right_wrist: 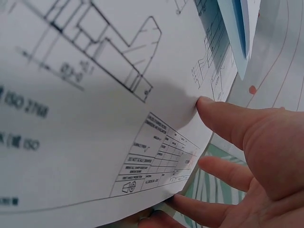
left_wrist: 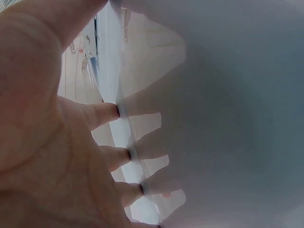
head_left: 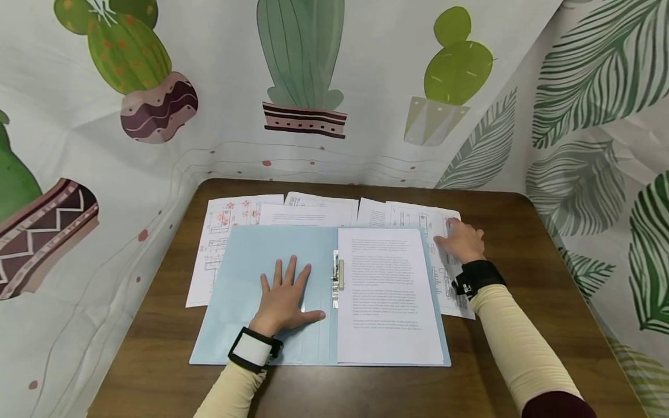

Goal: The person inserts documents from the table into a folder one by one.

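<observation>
Fingers of the right hand meet a drawing's edge near its far right corner, thumb on its face; whether they pinch it cannot be told. The drawing lies partly under an open folder. Pages sit on the folder's right side, beside the clip. The left hand, its fingers spread wide, rests flat on the left cover, probably to steady it. More sheets show beyond on the desk, likely within easy reach.
</observation>
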Demonstrator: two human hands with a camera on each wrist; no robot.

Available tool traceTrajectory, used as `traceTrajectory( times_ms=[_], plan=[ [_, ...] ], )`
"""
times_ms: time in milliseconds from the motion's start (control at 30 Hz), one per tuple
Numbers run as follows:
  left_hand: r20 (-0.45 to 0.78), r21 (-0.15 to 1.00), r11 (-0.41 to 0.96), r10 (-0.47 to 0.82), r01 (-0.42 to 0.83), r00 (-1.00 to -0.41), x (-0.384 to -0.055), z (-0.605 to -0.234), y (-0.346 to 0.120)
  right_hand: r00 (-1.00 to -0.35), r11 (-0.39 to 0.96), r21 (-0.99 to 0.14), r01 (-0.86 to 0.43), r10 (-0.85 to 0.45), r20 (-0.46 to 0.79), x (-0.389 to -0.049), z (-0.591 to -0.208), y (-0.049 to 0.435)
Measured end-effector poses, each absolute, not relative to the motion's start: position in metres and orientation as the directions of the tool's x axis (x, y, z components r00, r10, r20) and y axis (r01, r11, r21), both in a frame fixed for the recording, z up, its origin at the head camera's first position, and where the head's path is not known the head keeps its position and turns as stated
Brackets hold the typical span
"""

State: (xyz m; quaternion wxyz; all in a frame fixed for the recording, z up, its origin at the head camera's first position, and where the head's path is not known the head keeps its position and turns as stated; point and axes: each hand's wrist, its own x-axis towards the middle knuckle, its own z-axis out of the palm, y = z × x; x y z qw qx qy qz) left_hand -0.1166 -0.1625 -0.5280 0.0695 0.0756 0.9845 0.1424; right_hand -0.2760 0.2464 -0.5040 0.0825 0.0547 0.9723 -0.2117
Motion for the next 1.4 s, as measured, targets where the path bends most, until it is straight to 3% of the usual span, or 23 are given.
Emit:
traceTrajectory(
  times_ms=[567,833,1400],
  plan=[
    [-0.100,0.291,0.948,0.169,0.133,-0.981,-0.115,-0.526,-0.161,-0.989,0.860,-0.491,0.141,0.102,-0.105,-0.274,-0.503,0.245],
    [-0.112,0.289,0.949,0.165,0.127,-0.980,-0.114,-0.529,-0.161,-0.991,0.816,-0.567,0.110,0.135,0.002,-0.272,-0.505,0.247],
    [-0.102,0.284,0.951,0.159,0.124,-0.982,-0.115,-0.528,-0.162,-0.963,0.762,-0.601,0.240,0.266,-0.046,-0.275,-0.504,0.260]
  ],
)
